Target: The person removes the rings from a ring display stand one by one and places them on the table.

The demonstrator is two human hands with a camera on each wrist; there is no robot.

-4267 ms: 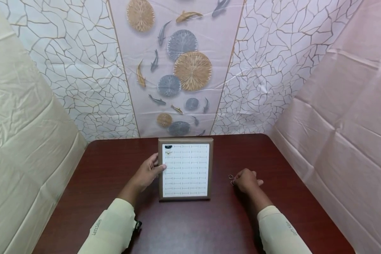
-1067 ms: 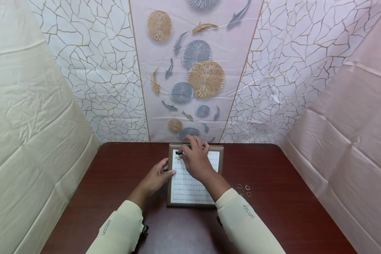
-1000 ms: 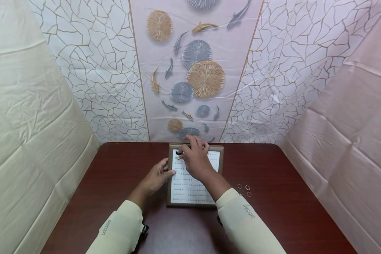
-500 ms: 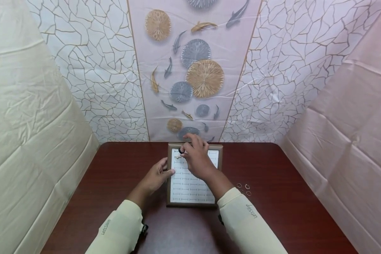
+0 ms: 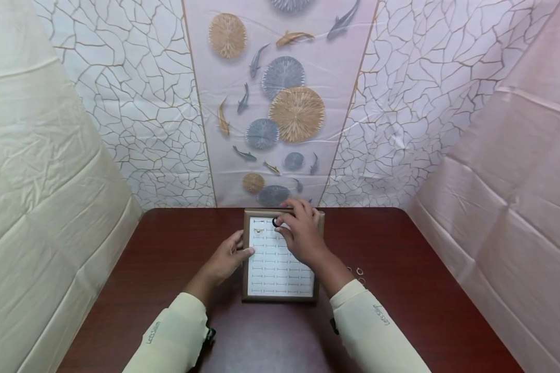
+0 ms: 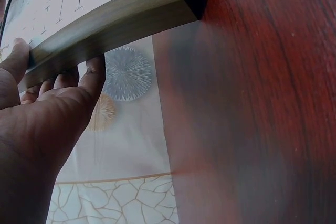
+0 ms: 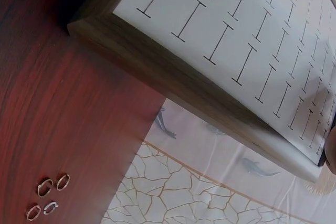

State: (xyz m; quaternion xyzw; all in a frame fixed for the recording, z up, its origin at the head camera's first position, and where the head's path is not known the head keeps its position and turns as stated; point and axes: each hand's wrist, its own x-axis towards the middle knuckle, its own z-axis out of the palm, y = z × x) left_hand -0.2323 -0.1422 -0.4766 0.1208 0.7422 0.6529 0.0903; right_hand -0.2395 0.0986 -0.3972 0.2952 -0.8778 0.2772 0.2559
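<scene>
A wood-framed ring display board (image 5: 282, 277) with a white slotted face stands propped up on the table. My left hand (image 5: 225, 261) grips its left edge, thumb on the front and fingers behind, as the left wrist view confirms. Near the top of the board, my right hand (image 5: 304, 237) pinches a black ring (image 5: 275, 222) between thumb and fingers, close to the second slot of the top row. A gold ring (image 5: 259, 230) sits in the first slot of the second row. In the right wrist view, only a sliver of the right hand shows at the edge.
Several loose rings (image 7: 45, 187) lie on the dark red table (image 5: 168, 269) to the right of the board, partly hidden by the right forearm in the head view. Patterned cloth (image 5: 284, 155) hangs behind the table, with pale cloth along both sides.
My right hand went from the loose rings to the board's top left corner. It has drawn the black ring out of the first slot and moved it right. My left hand keeps its grip.
</scene>
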